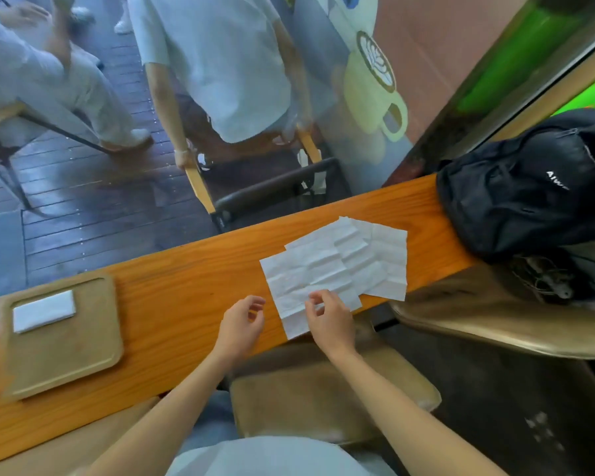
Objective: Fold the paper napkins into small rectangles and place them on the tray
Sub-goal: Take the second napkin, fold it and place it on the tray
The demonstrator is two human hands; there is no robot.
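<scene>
Several unfolded white paper napkins [337, 262] lie overlapping on the wooden counter, creased into a grid. My right hand [330, 321] rests over the near edge of the top napkin [289, 280], with fingertips curled at its lower part. My left hand [243, 322] hovers just left of that napkin with fingers apart and holds nothing. At the far left sits a tan tray [83, 341] with one folded white napkin rectangle [43, 310] on it.
The orange wooden counter [179, 293] runs along a window. A black backpack [533, 187] sits at the right end. Stool seats [327, 396] stand below the counter's near edge. Beyond the glass, people sit on chairs.
</scene>
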